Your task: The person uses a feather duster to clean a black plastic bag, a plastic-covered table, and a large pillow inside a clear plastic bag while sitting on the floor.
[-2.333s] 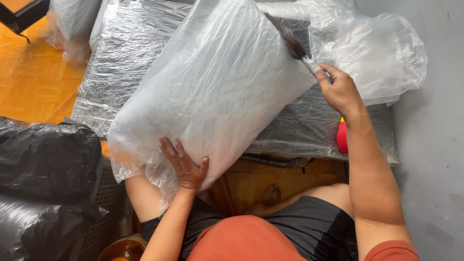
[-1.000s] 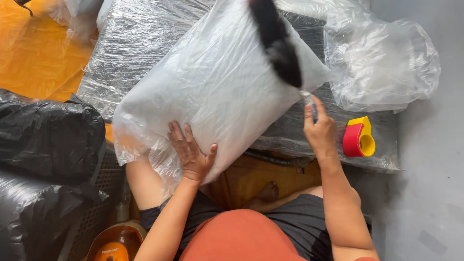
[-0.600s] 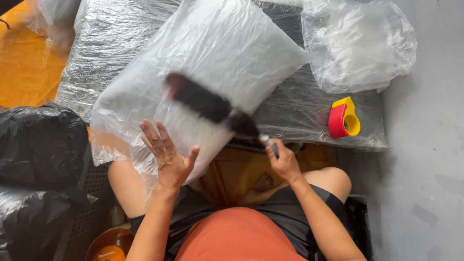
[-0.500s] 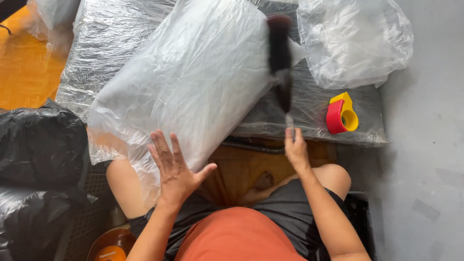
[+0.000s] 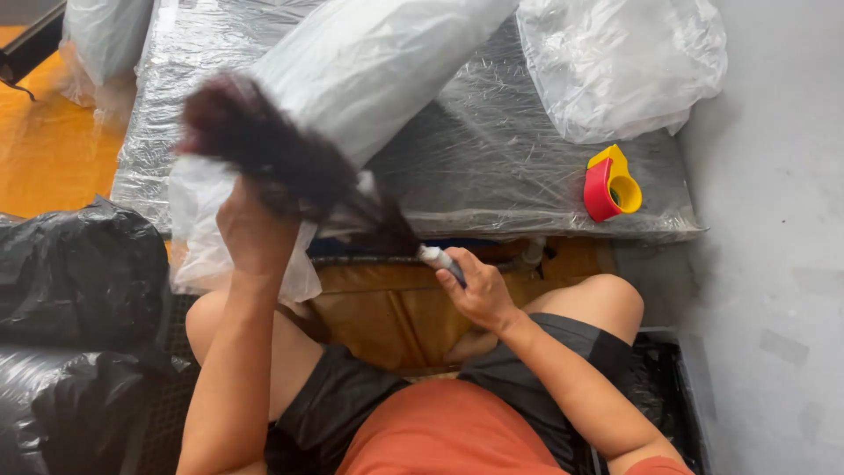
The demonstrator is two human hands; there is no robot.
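Two hands work over one big clear-plastic-wrapped cushion [image 5: 369, 79], which leans across the near-left part of a film-covered platform [image 5: 501, 167], its lower end hanging over the near edge onto the person's knee. Half a second ago that cushion lay flatter and the left hand was spread open near its lower end; now the left hand [image 5: 251, 233] is raised against the bag's bottom corner, fingers hidden behind it, so whether it grips cannot be told. The dark feather duster [image 5: 290, 167], upright at the cushion's right side then, now slants across its lower left, blurred by motion. The right hand [image 5: 475, 286] is closed around the duster's pale handle just below the near edge.

Film stretches over the whole platform; orange floor shows off its left edge, grey floor off its right. A crumpled clear bag [image 5: 624, 62] sits at the far-right corner, a red-and-yellow tape dispenser [image 5: 611, 185] near the right edge. Black plastic bundles [image 5: 79, 281] lie at lower left, partly cut off. Another wrapped item [image 5: 105, 40] is cropped at the upper left.
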